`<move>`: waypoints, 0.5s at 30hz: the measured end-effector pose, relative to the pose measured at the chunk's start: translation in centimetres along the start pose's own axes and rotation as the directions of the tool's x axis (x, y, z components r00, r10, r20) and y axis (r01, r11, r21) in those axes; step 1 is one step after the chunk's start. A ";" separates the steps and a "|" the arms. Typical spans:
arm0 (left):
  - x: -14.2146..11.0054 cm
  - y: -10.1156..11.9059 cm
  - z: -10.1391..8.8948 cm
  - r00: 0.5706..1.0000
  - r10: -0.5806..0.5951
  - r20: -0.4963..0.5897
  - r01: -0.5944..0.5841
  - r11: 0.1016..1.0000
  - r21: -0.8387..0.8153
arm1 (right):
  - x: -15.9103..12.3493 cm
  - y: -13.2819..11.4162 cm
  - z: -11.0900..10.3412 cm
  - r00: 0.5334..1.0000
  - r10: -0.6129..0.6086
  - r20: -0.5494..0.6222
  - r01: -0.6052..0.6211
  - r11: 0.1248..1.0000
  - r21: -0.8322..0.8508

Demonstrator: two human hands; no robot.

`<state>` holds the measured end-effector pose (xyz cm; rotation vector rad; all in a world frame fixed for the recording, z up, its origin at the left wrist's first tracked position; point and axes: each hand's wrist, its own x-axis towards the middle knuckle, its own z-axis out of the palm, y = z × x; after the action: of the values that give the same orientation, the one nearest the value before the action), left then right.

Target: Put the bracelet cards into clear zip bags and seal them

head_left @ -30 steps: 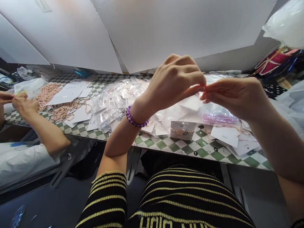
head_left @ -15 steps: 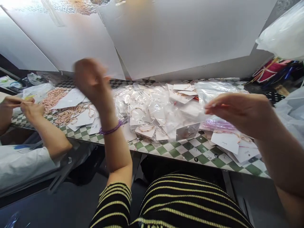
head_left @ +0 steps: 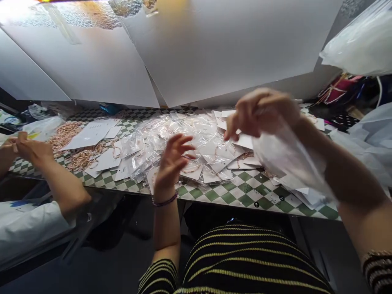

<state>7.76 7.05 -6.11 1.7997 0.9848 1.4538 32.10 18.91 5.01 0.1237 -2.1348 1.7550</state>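
My left hand [head_left: 174,161] is raised with its fingers apart over the near side of a heap of clear plastic packets [head_left: 171,126], which hold white cards with thin beaded bracelets. Nothing is in it, and a purple bracelet [head_left: 165,201] circles its wrist. My right hand [head_left: 263,112], smeared by motion, is closed on a clear plastic bag [head_left: 284,159] that hangs down below it in front of my forearm. Behind and below that hand lie white cards [head_left: 243,141] with beaded bracelets on them.
A co-worker's hands [head_left: 29,151] are at the left, near pink beaded strands [head_left: 64,136] and white sheets [head_left: 88,132]. White boards [head_left: 239,49] stand behind the checkered tabletop [head_left: 220,195]. A translucent bag [head_left: 361,45] bulges at upper right.
My left hand has come down and right, toward the heap. My right hand has moved left and up and now has the clear bag; the purple-edged bags no longer show at their former spot.
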 end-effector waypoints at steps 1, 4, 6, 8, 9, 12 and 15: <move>-0.3 -0.1 1.5 0.997 -0.005 0.074 0.009 0.998 -0.059 | 0.2 0.8 1.1 0.994 0.052 0.101 -0.051 0.999 -0.008; -1.4 0.4 5.9 0.957 -0.038 0.288 0.062 0.995 -0.074 | -1.4 2.1 5.4 0.956 0.161 0.244 -0.121 0.978 -0.170; -2.3 0.9 7.8 0.938 -0.052 0.343 0.087 0.992 -0.089 | -4.4 2.1 8.4 0.989 0.120 0.083 -0.078 0.918 -0.390; -3.1 1.3 8.5 0.937 -0.068 0.342 0.104 0.991 -0.089 | -8.6 1.9 10.9 0.981 -0.046 -0.190 -0.081 0.789 -0.609; -3.5 1.5 8.6 0.941 -0.074 0.332 0.108 0.990 -0.086 | -10.9 1.9 11.9 0.945 -0.146 -0.291 -0.094 0.733 -0.674; -4.2 2.1 8.3 0.933 -0.110 0.343 0.149 0.985 -0.090 | -16.9 3.3 14.3 0.904 -0.110 -0.413 -0.239 0.670 -0.703; -4.7 2.5 8.8 0.932 -0.213 0.292 0.246 0.966 -0.082 | -19.7 6.0 15.9 0.877 0.119 -0.466 -0.423 0.652 -0.630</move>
<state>16.22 1.65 -8.25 1.6849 0.9091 1.0558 44.95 1.71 -9.62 -0.7435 -2.4275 0.8111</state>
